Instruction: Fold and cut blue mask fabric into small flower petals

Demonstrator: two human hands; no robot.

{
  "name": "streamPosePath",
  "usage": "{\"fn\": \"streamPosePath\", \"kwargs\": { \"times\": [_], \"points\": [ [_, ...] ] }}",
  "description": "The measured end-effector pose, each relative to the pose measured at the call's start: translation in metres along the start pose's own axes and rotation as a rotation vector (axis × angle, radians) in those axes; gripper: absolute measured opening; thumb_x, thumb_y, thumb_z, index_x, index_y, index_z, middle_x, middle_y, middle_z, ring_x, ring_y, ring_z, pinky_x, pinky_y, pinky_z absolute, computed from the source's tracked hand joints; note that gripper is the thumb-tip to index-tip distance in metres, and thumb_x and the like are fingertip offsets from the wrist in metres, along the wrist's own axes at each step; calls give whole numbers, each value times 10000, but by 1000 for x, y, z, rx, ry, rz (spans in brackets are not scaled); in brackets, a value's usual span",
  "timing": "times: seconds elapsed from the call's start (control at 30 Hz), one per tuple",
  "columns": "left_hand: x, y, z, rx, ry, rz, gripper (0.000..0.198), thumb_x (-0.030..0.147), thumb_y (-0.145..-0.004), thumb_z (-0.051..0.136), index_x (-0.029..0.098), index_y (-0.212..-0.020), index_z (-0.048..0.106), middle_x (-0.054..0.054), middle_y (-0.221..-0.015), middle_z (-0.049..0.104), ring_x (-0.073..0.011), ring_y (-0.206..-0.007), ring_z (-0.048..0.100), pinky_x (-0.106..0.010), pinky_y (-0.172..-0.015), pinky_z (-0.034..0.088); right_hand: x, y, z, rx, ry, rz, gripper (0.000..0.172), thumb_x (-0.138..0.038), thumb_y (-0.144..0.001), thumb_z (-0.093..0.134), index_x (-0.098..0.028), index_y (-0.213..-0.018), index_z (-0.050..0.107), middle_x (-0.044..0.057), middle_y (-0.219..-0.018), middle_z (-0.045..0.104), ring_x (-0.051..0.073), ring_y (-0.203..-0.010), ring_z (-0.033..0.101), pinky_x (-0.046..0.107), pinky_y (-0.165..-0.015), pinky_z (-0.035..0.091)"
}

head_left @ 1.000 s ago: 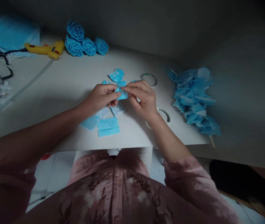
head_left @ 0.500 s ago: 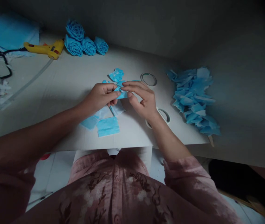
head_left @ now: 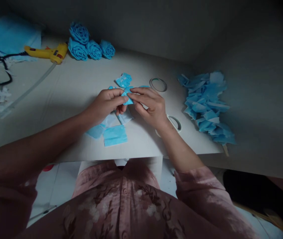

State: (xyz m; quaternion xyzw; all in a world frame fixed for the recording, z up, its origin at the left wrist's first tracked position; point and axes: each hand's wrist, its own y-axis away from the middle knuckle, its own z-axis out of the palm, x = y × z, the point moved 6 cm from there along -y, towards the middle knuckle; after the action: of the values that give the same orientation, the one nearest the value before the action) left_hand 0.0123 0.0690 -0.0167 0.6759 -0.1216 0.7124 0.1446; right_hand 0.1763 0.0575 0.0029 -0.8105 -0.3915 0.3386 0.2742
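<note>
My left hand (head_left: 110, 101) pinches a small blue fabric piece (head_left: 128, 99) between thumb and fingers. My right hand (head_left: 152, 106) has its fingertips pressed on the same piece from the other side, which hides part of it. Just beyond the hands lies a crumpled, petal-like blue piece (head_left: 123, 80). Below them, a flat blue fabric rectangle (head_left: 115, 135) rests on the table near other blue and pale pieces (head_left: 95, 131). One roll of tape (head_left: 179, 124) is partly covered by my right forearm.
Several rolled blue fabric roses (head_left: 95, 49) stand at the back, beside a yellow glue gun (head_left: 59, 53) with a black cord. A thin tape ring (head_left: 159, 91) lies beyond my right hand. Gathered blue fabric pieces (head_left: 206, 103) are heaped at right, near the wall.
My right hand has moved slightly left, and its fingers have come down onto the fabric piece. The left hand keeps its pinch with little movement.
</note>
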Motion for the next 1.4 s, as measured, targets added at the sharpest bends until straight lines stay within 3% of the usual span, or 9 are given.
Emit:
{"fn": "streamPosePath", "kwargs": {
  "times": [0.3,0.43,0.6,0.8,1.13,1.4],
  "points": [
    [1,1,3,-23,141,-10,246,358,-908,654,188,-733,622,-40,-635,630,-135,-575,601,-254,-542,466,-2,0,1,-25,41,-18,315,-280,-1068,552,-307,-1255,804,95,-1276,800,258,-1194,741,481,-1058,583],
    [0,0,1,-24,105,0,293,429,-887,709,193,-736,625,-43,-643,637,-146,-591,610,-256,-541,473,1,0,2,-57,39,6,313,-284,-1065,555,-315,-1259,798,92,-1295,788,269,-1225,726,506,-1083,573],
    [0,-1,-1,-1,40,-16,227,335,-865,747,194,-750,611,-11,-629,630,-112,-559,586,-220,-528,452,-2,-1,1,-11,42,-41,337,-274,-1069,525,-307,-1277,789,94,-1292,792,271,-1243,717,516,-1070,580],
    [3,-1,-2,24,-12,0,192,232,-872,708,188,-716,605,2,-620,623,-96,-549,571,-214,-537,451,-1,-2,2,-34,10,31,318,-323,-1065,540,-315,-1252,797,92,-1292,785,285,-1245,710,556,-1113,555],
    [4,0,-1,-15,58,53,275,389,-955,650,191,-767,625,-33,-656,648,-144,-599,633,-260,-564,494,-1,-2,-1,-6,-43,1,364,-283,-1069,495,-299,-1273,796,90,-1280,792,260,-1198,731,512,-1078,565],
    [2,-1,-2,33,-18,3,213,286,-873,733,190,-725,614,5,-615,622,-100,-547,575,-221,-549,464,-1,-1,2,-24,-37,12,337,-274,-1050,533,-330,-1255,795,81,-1298,785,269,-1228,709,547,-1081,557]
  ]
}}
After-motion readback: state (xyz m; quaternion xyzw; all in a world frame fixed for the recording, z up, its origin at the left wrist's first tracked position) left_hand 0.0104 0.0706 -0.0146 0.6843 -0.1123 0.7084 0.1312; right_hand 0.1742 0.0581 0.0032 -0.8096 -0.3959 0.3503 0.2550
